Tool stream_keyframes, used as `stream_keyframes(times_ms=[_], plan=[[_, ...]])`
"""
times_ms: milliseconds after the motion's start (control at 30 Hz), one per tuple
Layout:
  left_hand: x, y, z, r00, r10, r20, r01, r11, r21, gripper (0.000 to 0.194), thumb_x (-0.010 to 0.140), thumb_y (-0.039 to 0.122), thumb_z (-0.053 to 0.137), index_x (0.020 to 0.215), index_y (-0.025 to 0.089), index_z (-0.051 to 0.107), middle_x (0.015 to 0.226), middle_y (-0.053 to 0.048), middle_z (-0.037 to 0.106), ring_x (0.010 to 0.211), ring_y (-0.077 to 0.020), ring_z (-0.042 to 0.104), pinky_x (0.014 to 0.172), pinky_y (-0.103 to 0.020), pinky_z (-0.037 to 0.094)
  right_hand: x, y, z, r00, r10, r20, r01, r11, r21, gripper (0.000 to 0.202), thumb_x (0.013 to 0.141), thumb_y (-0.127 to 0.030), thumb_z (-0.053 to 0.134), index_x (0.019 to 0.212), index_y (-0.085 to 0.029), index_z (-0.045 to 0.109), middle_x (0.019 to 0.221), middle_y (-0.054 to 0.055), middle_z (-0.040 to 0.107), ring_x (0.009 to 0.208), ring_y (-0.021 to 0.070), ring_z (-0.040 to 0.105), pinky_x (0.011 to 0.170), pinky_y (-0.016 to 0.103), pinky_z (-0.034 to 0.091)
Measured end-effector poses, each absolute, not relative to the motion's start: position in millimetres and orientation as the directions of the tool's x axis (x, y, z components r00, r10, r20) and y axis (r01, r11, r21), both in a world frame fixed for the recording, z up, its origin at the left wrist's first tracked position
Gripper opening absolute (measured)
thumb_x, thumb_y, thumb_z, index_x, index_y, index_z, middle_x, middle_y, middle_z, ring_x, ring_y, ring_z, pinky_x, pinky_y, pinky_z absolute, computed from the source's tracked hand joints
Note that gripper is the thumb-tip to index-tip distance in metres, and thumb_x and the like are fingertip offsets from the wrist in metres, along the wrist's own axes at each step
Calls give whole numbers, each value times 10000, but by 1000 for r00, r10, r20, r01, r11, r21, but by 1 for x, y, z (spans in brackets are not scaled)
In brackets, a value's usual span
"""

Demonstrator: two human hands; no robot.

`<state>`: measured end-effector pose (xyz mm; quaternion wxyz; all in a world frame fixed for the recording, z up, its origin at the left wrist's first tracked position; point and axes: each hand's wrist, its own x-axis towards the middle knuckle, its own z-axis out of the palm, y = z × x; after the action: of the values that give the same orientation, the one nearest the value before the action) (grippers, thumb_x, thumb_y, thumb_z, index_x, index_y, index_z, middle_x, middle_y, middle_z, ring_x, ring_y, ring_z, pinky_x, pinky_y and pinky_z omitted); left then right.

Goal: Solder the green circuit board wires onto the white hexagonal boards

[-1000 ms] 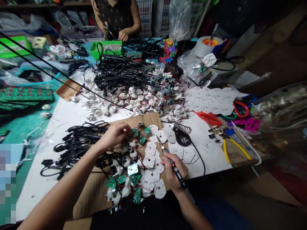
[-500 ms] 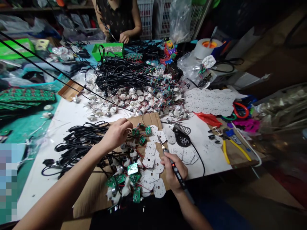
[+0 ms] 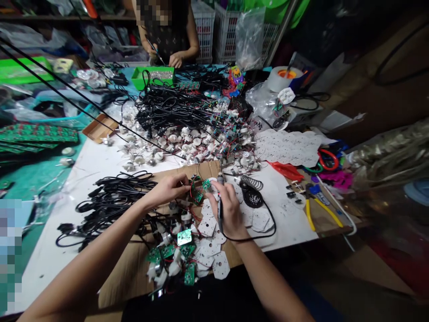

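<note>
My left hand [image 3: 168, 189] is closed in a pinch at the left edge of some small green circuit boards [image 3: 198, 197]; what the fingertips grip is too small to make out. A thin red wire loops beside those fingers. In my right hand [image 3: 230, 210] is a soldering iron [image 3: 220, 206], held nearly upright with its tip pointing away from me. The thumb of that hand is close to another small green board [image 3: 206, 184]. Below both hands lie white hexagonal plates [image 3: 221, 265] and a pile of boards, white parts and wires, with one bright green board [image 3: 184, 237] on top.
Black cables [image 3: 115, 190] lie in a bundle at left on cardboard [image 3: 124, 277]. A soldering iron stand [image 3: 252, 197] and yellow-handled pliers [image 3: 323, 212] are on the right. Beyond is a heap of white parts [image 3: 187, 141] and cables. Across the table sits a co-worker [image 3: 167, 40].
My right hand has moved left to the small boards, and the soldering iron has swung from leaning left to nearly upright. My left hand has shifted slightly right, its fingers closer to the boards.
</note>
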<state>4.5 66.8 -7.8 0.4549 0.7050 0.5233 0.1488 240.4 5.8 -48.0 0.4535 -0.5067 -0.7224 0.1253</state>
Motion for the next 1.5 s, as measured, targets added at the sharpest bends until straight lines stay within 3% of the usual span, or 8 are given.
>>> stream_keyframes(times_ms=[267, 533, 700, 933, 1133, 1267, 1400, 1500], plan=[[3, 59, -16, 320, 927, -195, 573, -25, 819, 359, 865, 538, 636, 802, 186, 610, 684, 20, 640, 649, -143, 557, 609, -251, 429, 219, 32, -53, -117, 853, 508, 619, 463, -634, 325, 998, -114, 496, 1267, -218, 644, 1016, 72, 582, 854, 204, 662, 766, 322, 606], [4, 60, -8, 334, 907, -257, 107, 235, 966, 417, 732, 527, 807, 721, 188, 564, 924, -82, 789, 901, -254, 745, 858, -414, 583, 228, -4, -40, -67, 803, 592, 583, 513, -630, 317, 988, -99, 566, 1262, -238, 645, 1000, 68, 615, 904, 206, 678, 820, 339, 614], [-1, 58, 1, 325, 896, -301, -54, 336, 940, 487, 654, 506, 825, 523, 207, 463, 739, -66, 761, 846, -285, 766, 932, -497, 595, 232, -35, -52, -43, 776, 630, 638, 506, -580, 382, 962, -61, 606, 1292, -252, 632, 991, 65, 618, 892, 211, 670, 781, 350, 618], [-4, 55, -5, 312, 888, -339, -229, 416, 880, 248, 591, 326, 730, 510, 190, 538, 781, -101, 764, 973, -353, 763, 989, -558, 589, 238, -37, -54, 51, 799, 600, 642, 434, -633, 312, 982, -79, 593, 1250, -232, 645, 1023, 73, 617, 914, 204, 677, 797, 336, 621], [-9, 57, -4, 296, 888, -352, -246, 426, 871, 212, 633, 361, 716, 708, 165, 681, 787, -125, 756, 988, -361, 757, 978, -545, 602, 230, -5, -46, -139, 803, 579, 622, 526, -580, 381, 984, -160, 631, 1355, -235, 591, 1137, 108, 617, 1034, 240, 685, 862, 348, 628], [-15, 54, -3, 263, 898, -353, -297, 423, 856, 327, 696, 396, 731, 904, 144, 741, 697, -81, 728, 909, -344, 774, 928, -530, 628, 222, 15, -52, -271, 778, 567, 614, 593, -521, 415, 957, -78, 559, 1327, -250, 632, 1071, 86, 605, 1008, 237, 663, 879, 348, 615], [-24, 52, -7, 340, 876, -343, -367, 460, 809, 310, 768, 415, 757, 858, 120, 727, 798, -113, 769, 869, -314, 777, 796, -429, 662, 224, 25, -37, -201, 740, 642, 527, 634, -565, 409, 944, -34, 537, 1271, -255, 645, 1003, 59, 583, 952, 214, 654, 855, 341, 604], [-26, 50, -9, 444, 793, -417, -212, 546, 811, 323, 817, 429, 771, 864, 114, 716, 805, -108, 770, 660, -197, 730, 595, -284, 617, 235, 19, -12, -126, 733, 669, 420, 650, -633, 375, 934, -27, 602, 1227, -258, 638, 1000, 41, 604, 933, 191, 666, 842, 321, 599]])
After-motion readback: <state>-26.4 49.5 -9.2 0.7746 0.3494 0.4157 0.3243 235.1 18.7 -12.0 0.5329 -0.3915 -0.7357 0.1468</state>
